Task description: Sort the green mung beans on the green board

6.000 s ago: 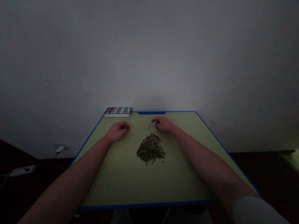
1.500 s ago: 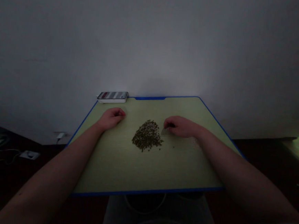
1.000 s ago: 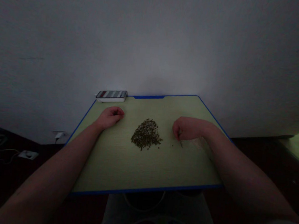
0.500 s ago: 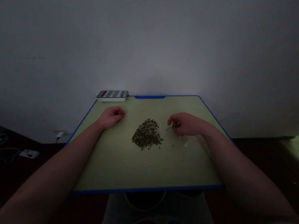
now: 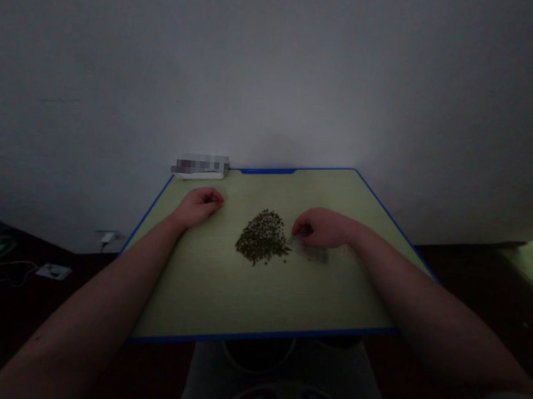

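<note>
Brown pile (image 5: 262, 239) between both hands (image 5: 315, 226).

One left hand (image 5: 199, 206), one right hand (image 5: 323, 227), one granule heap (image 5: 262, 238), one translucent piece (image 5: 312, 251), one table (image 5: 221, 300), one plug (image 5: 108, 237).

Table (image 5: 204, 293): pale yellow-green top, blue rim all round, darker, thicker blue strip (image 5: 267, 172) at twelve o'clock. Dim light. Pile (image 5: 263, 239) of small brownish-green grains, paler toward its top, around table's middle; few loose grains (image 5: 284, 262) just off it, four to six o'clock. White box (image 5: 201, 175) at far corner, ten to eleven o'clock, its top blurred. Clear sheet (image 5: 313, 251) at three o'clock of pile, close beside it; whether all flat, unclear.
</note>
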`<state>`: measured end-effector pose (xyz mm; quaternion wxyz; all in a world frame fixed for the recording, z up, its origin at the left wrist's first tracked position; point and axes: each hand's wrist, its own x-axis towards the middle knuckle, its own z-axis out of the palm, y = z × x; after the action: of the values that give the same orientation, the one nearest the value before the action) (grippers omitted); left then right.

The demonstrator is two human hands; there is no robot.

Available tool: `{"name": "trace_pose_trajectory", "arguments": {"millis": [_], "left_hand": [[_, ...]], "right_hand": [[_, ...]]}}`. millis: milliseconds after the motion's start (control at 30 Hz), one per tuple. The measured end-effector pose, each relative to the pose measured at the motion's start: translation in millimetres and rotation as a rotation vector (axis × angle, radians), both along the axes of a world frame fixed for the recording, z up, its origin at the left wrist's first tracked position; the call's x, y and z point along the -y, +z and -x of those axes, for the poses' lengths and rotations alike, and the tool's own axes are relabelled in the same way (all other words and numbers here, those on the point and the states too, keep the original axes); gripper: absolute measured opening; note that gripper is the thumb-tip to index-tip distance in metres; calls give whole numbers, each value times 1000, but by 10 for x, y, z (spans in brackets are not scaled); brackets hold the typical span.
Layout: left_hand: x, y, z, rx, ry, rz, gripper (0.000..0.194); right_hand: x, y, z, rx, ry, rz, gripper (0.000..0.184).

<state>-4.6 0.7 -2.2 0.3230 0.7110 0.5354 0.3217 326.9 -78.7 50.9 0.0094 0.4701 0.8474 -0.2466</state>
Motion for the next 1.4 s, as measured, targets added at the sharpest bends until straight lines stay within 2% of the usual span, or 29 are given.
{"name": "trace_pose_trajectory", "arguments": {"millis": [633, 1000, 1400], "left_hand": [[-11, -9, 24, -38, -11, -8, 21], [-13, -16, 23, -31, -8, -15, 21], [-6, -13, 13, 5, -11, -3, 20]], "right_hand": [[79, 67, 22, 61, 101, 97, 31], [85, 29, 44, 24, 126, 67, 31], [203, 63, 172, 31, 149, 14, 34]]}}
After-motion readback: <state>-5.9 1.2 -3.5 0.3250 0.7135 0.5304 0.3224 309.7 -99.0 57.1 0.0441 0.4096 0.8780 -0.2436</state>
